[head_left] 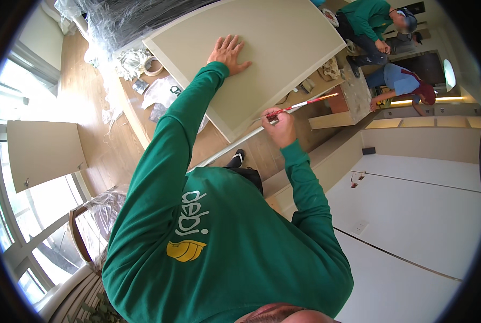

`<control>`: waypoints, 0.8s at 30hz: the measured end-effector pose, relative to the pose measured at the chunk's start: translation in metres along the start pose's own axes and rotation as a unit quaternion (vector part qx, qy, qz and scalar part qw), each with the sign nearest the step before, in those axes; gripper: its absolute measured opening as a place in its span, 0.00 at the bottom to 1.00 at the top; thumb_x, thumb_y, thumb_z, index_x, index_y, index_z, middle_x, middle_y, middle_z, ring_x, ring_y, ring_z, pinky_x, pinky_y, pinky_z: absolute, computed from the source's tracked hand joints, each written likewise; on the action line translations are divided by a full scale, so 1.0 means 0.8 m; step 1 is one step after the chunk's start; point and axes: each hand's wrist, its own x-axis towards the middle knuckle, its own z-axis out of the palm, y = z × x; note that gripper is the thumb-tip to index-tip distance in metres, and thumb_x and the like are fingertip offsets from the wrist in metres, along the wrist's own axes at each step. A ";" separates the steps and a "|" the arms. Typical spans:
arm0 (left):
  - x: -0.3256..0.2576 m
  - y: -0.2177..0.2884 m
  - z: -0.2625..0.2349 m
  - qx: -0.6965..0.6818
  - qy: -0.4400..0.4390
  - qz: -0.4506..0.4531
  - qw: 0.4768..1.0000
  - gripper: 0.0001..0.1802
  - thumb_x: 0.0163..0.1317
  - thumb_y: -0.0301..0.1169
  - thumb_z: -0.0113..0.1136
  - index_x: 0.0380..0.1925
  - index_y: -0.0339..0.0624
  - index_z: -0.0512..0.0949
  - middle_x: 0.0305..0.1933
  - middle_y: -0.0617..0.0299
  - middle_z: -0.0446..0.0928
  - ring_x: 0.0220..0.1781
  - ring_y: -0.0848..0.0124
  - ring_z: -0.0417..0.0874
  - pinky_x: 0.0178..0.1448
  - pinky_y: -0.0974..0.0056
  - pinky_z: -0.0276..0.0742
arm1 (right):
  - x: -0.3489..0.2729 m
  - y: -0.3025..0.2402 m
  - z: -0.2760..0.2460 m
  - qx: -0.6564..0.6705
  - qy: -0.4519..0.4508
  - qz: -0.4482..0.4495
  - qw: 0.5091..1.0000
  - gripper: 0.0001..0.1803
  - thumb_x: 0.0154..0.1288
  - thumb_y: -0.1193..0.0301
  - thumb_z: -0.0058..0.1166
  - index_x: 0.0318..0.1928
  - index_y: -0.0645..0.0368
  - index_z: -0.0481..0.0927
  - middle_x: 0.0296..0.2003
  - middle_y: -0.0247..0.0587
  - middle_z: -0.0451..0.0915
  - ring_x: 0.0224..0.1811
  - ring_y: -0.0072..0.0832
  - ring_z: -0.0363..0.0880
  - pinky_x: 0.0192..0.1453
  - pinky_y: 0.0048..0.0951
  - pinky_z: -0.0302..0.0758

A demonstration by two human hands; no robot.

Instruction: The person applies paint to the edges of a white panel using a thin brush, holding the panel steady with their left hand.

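My left hand (227, 55) lies flat with its fingers spread on a large beige panel (267, 43), which has a paler border along its edges. My right hand (279, 129) is closed round a slim red-and-white stick (313, 100), like a fine paintbrush. One end of the stick sticks out to the upper right; the other end is close to the panel's near corner, and I cannot tell whether it touches. A long pale strip (219, 154) runs from in front of my body toward my right hand.
A tape roll (153, 67) and plastic bags (162, 92) lie left of the panel. One person in green (364, 21) sits at the far right; another in blue (402, 81) bends over. A cabinet door (46, 153) stands by the windows. White wall panels (407, 215) are at right.
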 end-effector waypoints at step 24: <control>0.000 0.000 -0.003 0.011 -0.008 -0.005 1.000 0.48 0.66 0.68 0.43 0.76 0.48 0.60 0.82 0.53 0.52 0.84 0.57 0.47 0.85 0.49 0.38 | -0.028 0.010 0.010 -0.042 0.084 -0.064 0.994 0.06 0.58 0.77 0.65 0.36 0.62 0.82 0.32 0.42 0.84 0.35 0.31 0.86 0.42 0.30 0.81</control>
